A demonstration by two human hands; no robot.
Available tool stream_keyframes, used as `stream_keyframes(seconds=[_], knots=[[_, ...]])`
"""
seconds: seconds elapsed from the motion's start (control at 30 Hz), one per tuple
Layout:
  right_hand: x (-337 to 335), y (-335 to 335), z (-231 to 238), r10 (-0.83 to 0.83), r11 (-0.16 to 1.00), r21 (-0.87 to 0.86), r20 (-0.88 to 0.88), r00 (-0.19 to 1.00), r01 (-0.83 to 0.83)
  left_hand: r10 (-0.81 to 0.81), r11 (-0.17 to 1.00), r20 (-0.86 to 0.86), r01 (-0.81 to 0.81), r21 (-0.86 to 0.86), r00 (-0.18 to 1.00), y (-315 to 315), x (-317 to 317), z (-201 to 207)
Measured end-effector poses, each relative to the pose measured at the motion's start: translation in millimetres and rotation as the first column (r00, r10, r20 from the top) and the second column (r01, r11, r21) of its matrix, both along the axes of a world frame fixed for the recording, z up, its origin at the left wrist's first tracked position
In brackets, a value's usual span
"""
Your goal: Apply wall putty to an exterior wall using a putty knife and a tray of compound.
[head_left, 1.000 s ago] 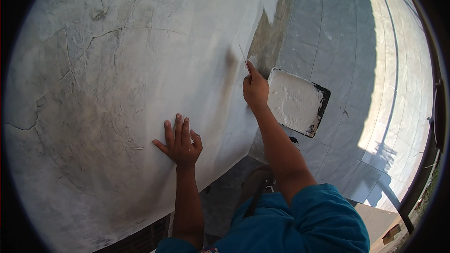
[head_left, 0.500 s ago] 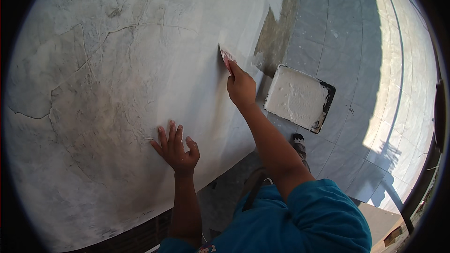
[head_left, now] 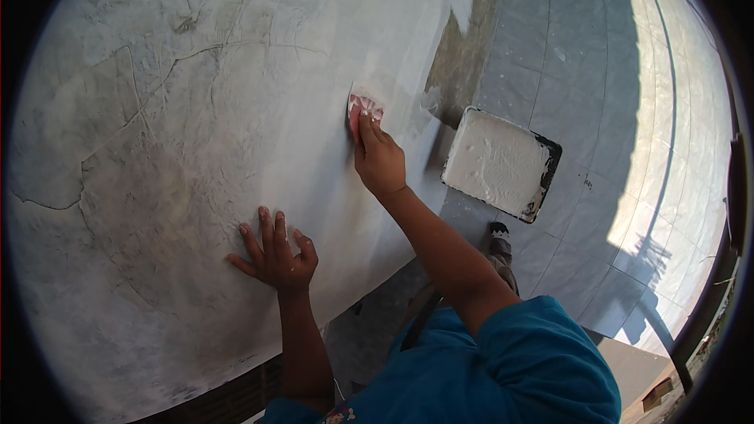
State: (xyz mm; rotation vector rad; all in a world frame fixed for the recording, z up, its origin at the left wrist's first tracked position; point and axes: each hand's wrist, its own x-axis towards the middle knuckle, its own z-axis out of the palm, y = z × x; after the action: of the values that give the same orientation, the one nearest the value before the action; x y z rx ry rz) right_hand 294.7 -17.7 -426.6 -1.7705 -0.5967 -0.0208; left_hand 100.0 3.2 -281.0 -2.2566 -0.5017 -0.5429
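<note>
My right hand [head_left: 382, 163] grips a red putty knife [head_left: 364, 114] whose broad blade lies against the wall [head_left: 181, 110]. White filler smears the knife. Around the blade the wall is coated in smooth white; farther left it is rough and grey, with cracks running across it. Lower down, my left hand [head_left: 281, 257] rests on the wall with its fingers spread and nothing in it. White specks dot its fingers. Right of my right forearm, a black tray [head_left: 552, 159] full of white filler [head_left: 499, 161] sits on the floor.
Grey floor tiles [head_left: 577, 94] stretch to the right, partly sunlit at the far side. A bare brownish strip [head_left: 459, 63] of wall shows above the tray. A shoe [head_left: 499, 230] stands just below the tray.
My right hand has moved left and slightly down, and the putty knife has turned flatter to the wall. My left hand has shifted a little left. The tray stays put.
</note>
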Motion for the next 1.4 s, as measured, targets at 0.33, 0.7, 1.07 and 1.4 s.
stream_keyframes(seconds=[0.33, 0.7, 1.07, 1.4], knots=[[60, -44, -27, -0.124, 0.992, -0.008, -0.302, 0.945, 0.128, 0.037, 0.998, 0.006, -0.038, 0.052, 0.999, 2, -5, 5], [-10, -64, -46, 0.134, 0.991, 0.015, -0.327, 0.935, -0.136, 0.03, 0.998, 0.015, -0.031, 0.06, 0.999, 4, -8, 7], [-81, -49, -44, 0.22, 0.974, -0.015, -0.202, 0.954, -0.228, 0.019, 0.998, 0.018, -0.02, 0.057, 1.0, 3, -5, 4], [41, -14, 36, -0.018, 0.999, -0.034, -0.244, 0.97, 0.01, 0.007, 1.0, 0.025, -0.007, 0.018, 1.0, 2, 0, -2]])
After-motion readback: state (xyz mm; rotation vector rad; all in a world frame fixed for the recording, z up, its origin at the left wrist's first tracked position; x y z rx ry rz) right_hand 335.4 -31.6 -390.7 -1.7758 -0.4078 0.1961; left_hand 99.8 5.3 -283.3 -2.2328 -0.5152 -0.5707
